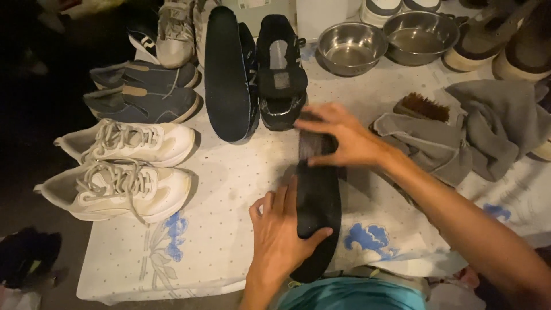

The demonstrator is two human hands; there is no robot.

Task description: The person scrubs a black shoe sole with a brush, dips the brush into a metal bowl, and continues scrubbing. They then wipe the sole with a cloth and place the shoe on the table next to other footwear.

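Observation:
A long black insole (317, 201) lies on the white dotted cloth (229, 178) near the front edge. My left hand (279, 232) grips its near end, thumb over the top. My right hand (338, 138) presses down on its far end, fingers spread flat over a greyish patch that looks blurred. Just beyond stand a black shoe (280, 74) and a second black insole (227, 74) lying on another dark shoe.
Two white sneakers (123, 166) and two dark blue shoes (143, 92) sit at the left. Two steel bowls (379, 43) stand at the back. A brush (422, 107) and grey rags (476, 135) lie at the right. More shoes line the far edge.

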